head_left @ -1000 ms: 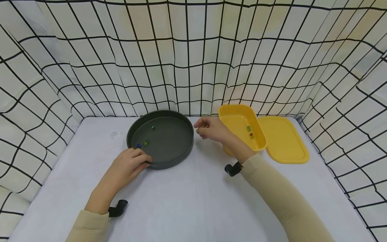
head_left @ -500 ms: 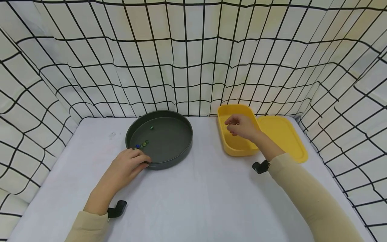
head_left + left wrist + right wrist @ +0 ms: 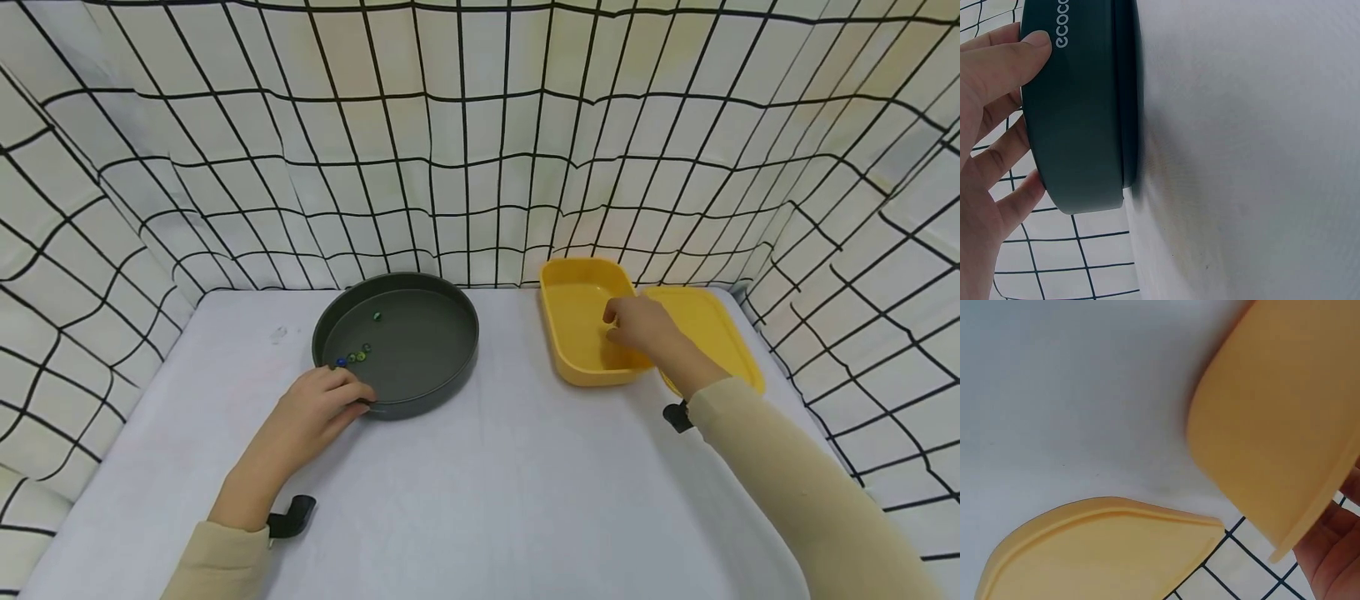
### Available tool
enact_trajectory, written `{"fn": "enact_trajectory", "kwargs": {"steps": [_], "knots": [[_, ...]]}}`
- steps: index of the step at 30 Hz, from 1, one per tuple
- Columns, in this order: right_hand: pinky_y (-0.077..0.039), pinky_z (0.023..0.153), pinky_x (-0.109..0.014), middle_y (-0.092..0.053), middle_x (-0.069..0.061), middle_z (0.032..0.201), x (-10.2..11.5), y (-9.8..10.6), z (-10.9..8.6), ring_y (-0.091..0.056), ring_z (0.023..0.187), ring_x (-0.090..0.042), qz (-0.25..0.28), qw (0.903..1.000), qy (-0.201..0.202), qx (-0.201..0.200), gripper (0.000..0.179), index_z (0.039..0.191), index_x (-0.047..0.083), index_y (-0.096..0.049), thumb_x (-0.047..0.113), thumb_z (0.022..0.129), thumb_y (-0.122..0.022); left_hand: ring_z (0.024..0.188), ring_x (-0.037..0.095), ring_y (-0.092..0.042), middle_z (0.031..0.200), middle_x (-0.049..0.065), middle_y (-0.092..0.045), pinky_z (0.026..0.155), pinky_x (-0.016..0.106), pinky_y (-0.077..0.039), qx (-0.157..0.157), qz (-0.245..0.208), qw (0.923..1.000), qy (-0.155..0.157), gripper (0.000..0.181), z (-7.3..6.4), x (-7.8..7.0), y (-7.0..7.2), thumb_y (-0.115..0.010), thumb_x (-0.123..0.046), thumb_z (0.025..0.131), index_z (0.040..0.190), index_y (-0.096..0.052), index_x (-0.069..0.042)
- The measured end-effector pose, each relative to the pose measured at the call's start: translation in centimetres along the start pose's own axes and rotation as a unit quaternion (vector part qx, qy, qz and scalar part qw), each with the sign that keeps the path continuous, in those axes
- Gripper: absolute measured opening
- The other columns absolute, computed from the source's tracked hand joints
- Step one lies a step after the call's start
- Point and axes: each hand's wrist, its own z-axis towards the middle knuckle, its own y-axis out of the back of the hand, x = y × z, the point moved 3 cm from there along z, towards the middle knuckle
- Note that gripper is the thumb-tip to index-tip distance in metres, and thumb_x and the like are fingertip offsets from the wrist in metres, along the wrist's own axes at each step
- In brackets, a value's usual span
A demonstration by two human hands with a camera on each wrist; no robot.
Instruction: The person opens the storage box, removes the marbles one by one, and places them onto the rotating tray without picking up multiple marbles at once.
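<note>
In the head view my left hand (image 3: 324,406) holds the near-left rim of a round dark green pan (image 3: 427,350). Its thumb presses the outer wall in the left wrist view, with the other fingers over the rim. Inside the pan lie a blue marble (image 3: 341,362), a yellow-green marble (image 3: 362,356), a green marble (image 3: 377,317) and others. My right hand (image 3: 645,325) reaches over the right wall of a yellow container (image 3: 573,325), fingers bent down inside. Its fingertips are hidden, and I cannot tell whether they pinch anything. The right wrist view shows the container's outer wall (image 3: 1272,419) before the fingers.
A yellow lid (image 3: 708,329) lies flat to the right of the container, partly behind the right forearm. White cloth (image 3: 480,500) covers the table. Black netting over white sheeting (image 3: 480,183) encloses the back and both sides.
My right hand has moved from beside the pan to the right, into the container, hiding the marbles seen there earlier. One more green marble shows in the pan. My left hand keeps its hold.
</note>
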Motion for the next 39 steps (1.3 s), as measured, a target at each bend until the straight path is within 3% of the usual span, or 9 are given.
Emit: {"fn": "enact_trajectory", "kwargs": {"steps": [8, 15, 22, 25, 29, 33, 36, 39], "knots": [[-0.048, 0.074, -0.037, -0.064, -0.013, 0.093, 0.4, -1.4, 0.0, -0.055, 0.082, -0.029, -0.059, 0.9980, -0.013, 0.016, 0.020, 0.113, 0.002, -0.065, 0.010, 0.094, -0.063, 0.077, 0.012, -0.055, 0.089, -0.007, -0.066, 0.070, 0.033, -0.045, 0.002, 0.002, 1.0000, 0.001, 0.027, 0.0, 0.1, -0.1, -0.084, -0.004, 0.075, 0.095, -0.073, -0.018], [-0.047, 0.073, -0.037, -0.061, -0.012, 0.086, 0.6, -2.1, 0.2, -0.054, 0.080, -0.029, -0.067, 0.9977, -0.008, 0.002, 0.014, 0.107, 0.003, -0.066, 0.007, 0.096, -0.057, 0.079, 0.011, -0.055, 0.089, -0.008, -0.065, 0.070, 0.033, -0.045, 0.003, 0.003, 1.0000, 0.005, 0.027, 0.1, 0.1, -0.1, -0.084, -0.004, 0.075, 0.094, -0.074, -0.018], [-0.044, 0.066, -0.036, -0.059, -0.010, 0.077, 0.4, -2.7, 0.4, -0.053, 0.073, -0.027, -0.076, 0.9969, 0.016, -0.016, 0.011, 0.089, 0.005, -0.064, 0.002, 0.091, -0.054, 0.079, 0.012, -0.056, 0.089, -0.008, -0.065, 0.071, 0.033, -0.046, 0.002, 0.003, 1.0000, 0.005, 0.027, 0.2, 0.0, 0.0, -0.085, -0.003, 0.074, 0.095, -0.074, -0.018], [-0.043, 0.066, -0.035, -0.059, -0.009, 0.078, 0.3, -2.8, 0.5, -0.053, 0.073, -0.027, -0.065, 0.9977, 0.013, -0.015, 0.011, 0.090, 0.006, -0.064, 0.002, 0.092, -0.054, 0.079, 0.012, -0.056, 0.090, -0.007, -0.065, 0.071, 0.034, -0.046, 0.002, 0.002, 1.0000, 0.003, 0.028, 0.2, -0.1, -0.1, -0.085, -0.003, 0.074, 0.095, -0.074, -0.018], [-0.047, 0.073, -0.038, -0.062, -0.011, 0.088, 0.2, -3.0, 0.4, -0.055, 0.081, -0.029, -0.029, 0.9996, -0.001, -0.004, 0.015, 0.104, 0.005, -0.066, 0.006, 0.094, -0.055, 0.079, 0.012, -0.056, 0.090, -0.007, -0.065, 0.072, 0.034, -0.046, 0.001, 0.000, 1.0000, 0.003, 0.028, 0.1, 0.0, -0.1, -0.085, -0.003, 0.074, 0.095, -0.074, -0.018], [-0.049, 0.080, -0.039, -0.064, -0.013, 0.100, -0.1, -3.1, 0.3, -0.057, 0.089, -0.029, 0.043, 0.9990, -0.006, 0.005, 0.020, 0.113, 0.006, -0.066, 0.009, 0.095, -0.058, 0.079, 0.012, -0.056, 0.090, -0.008, -0.065, 0.071, 0.033, -0.045, 0.001, -0.001, 1.0000, 0.008, 0.027, 0.1, -0.1, -0.1, -0.085, -0.003, 0.074, 0.094, -0.074, -0.018], [-0.050, 0.080, -0.036, -0.065, -0.012, 0.103, -0.4, -3.0, 0.3, -0.058, 0.090, -0.027, 0.115, 0.9932, -0.005, 0.016, 0.019, 0.113, 0.007, -0.066, 0.012, 0.095, -0.060, 0.079, 0.012, -0.056, 0.090, -0.008, -0.066, 0.071, 0.033, -0.046, 0.001, 0.001, 1.0000, 0.009, 0.028, 0.1, -0.1, -0.1, -0.085, -0.003, 0.074, 0.094, -0.074, -0.018], [-0.052, 0.078, -0.033, -0.065, -0.012, 0.103, -0.6, -3.0, 0.3, -0.059, 0.088, -0.025, 0.190, 0.9811, -0.009, 0.034, 0.019, 0.113, 0.009, -0.066, 0.013, 0.095, -0.060, 0.079, 0.012, -0.056, 0.090, -0.007, -0.065, 0.071, 0.034, -0.046, 0.002, 0.004, 1.0000, 0.008, 0.028, 0.1, -0.1, -0.1, -0.085, -0.002, 0.074, 0.094, -0.074, -0.018]]}}
